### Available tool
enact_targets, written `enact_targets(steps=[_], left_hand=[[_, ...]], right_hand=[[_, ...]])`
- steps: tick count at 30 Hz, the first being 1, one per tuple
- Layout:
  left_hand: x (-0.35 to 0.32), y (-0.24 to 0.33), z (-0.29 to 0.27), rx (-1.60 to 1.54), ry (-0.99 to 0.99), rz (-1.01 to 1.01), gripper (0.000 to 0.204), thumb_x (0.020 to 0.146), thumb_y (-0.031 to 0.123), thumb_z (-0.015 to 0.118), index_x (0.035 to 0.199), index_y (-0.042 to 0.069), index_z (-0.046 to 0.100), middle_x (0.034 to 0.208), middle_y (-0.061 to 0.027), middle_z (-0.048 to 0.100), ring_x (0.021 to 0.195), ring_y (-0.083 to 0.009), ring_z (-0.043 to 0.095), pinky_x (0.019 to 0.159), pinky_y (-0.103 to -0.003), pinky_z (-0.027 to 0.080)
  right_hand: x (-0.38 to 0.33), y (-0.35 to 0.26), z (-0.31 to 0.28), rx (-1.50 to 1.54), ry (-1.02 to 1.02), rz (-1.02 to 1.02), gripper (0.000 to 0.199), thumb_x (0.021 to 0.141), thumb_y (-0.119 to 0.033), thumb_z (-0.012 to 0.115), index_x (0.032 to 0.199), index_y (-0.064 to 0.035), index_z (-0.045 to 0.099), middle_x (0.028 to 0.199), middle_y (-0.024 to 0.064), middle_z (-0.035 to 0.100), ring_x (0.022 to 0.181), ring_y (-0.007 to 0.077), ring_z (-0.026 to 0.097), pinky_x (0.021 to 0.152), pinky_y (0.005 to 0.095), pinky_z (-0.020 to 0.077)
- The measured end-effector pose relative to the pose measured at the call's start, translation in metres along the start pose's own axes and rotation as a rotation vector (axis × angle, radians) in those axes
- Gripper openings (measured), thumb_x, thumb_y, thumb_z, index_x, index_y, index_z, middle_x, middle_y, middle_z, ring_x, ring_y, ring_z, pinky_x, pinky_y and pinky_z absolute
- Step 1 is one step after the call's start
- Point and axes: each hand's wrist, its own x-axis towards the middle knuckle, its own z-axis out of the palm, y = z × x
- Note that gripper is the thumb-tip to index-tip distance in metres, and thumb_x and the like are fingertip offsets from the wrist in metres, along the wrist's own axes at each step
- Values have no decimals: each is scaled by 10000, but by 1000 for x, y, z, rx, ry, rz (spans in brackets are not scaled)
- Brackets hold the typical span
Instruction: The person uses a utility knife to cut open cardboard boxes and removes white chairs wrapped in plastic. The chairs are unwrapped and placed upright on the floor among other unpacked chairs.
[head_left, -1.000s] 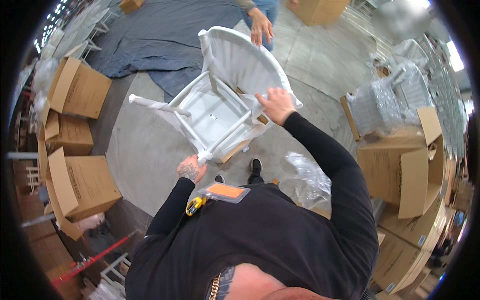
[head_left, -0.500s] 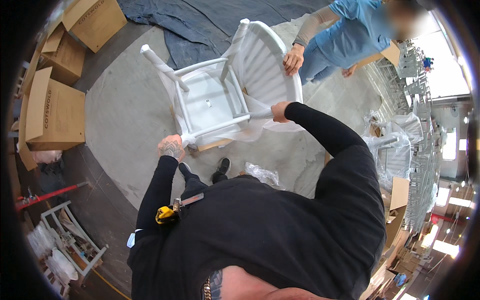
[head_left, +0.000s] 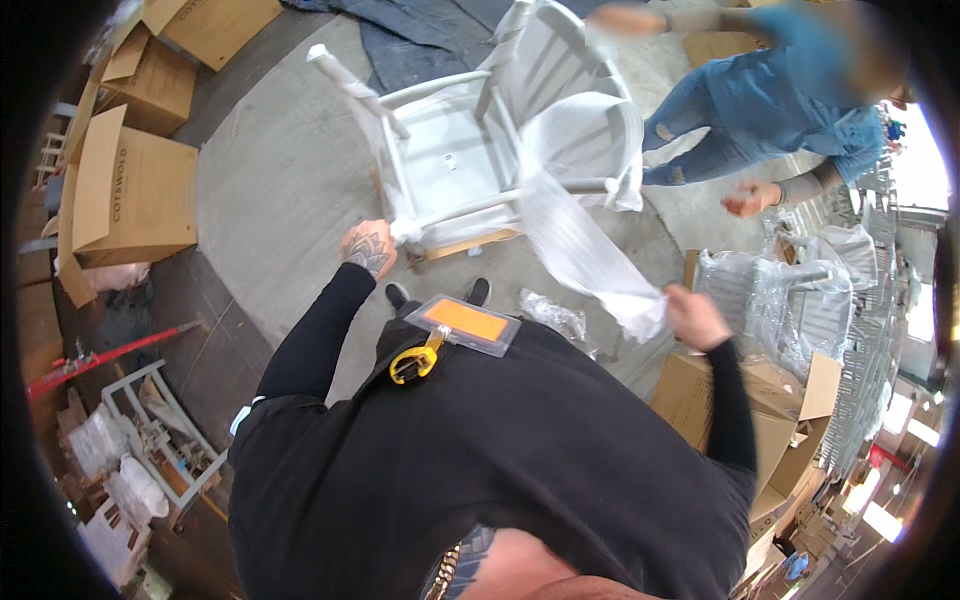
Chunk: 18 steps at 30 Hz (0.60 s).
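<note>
A white chair point(head_left: 455, 160) is tipped over in front of me, its seat underside and legs showing. Thin white foam wrap point(head_left: 585, 245) covers parts of its legs and slatted back. At the chair's near left corner, my left hand point(head_left: 370, 247) is closed around the end of a wrapped leg. Out to the right, my right hand point(head_left: 697, 318) grips the loose end of the foam wrap, which stretches in a long strip from the chair. A co-worker in blue point(head_left: 715, 100) stands beyond the chair back, both hands off it, one blurred.
Open cardboard boxes point(head_left: 150, 190) line the left side. More boxes point(head_left: 690, 395) and a plastic-wrapped chair point(head_left: 790, 290) are at the right. Crumpled clear plastic point(head_left: 560, 320) lies near my feet. A dark sheet point(head_left: 420, 40) covers the floor behind the chair.
My right hand has left the chair's near right leg and swung right and nearer, drawing out the foam strip. The co-worker's hand has come off the chair back. My left hand keeps its hold.
</note>
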Motion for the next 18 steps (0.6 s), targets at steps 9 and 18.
enact_targets(steps=[9, 18], left_hand=[[-39, -21, -19, -411, 207, 230, 188, 861, 211, 621, 888, 29, 659, 894, -158, 664, 786, -342, 642, 691, -410, 514], [-71, -53, -24, -1216, 191, 31, 444, 935, 167, 577, 1321, -7, 444, 1299, -185, 531, 1085, -274, 617, 873, -353, 508]], right_hand=[[161, -86, 236, 423, -75, 74, 368, 856, -278, 608, 1074, 15, 653, 1064, 219, 659, 949, 366, 656, 869, 437, 518], [288, -321, 294, 2157, -520, 646, 475, 936, -435, 542, 1154, -19, 472, 933, 155, 634, 870, 353, 653, 806, 523, 528]])
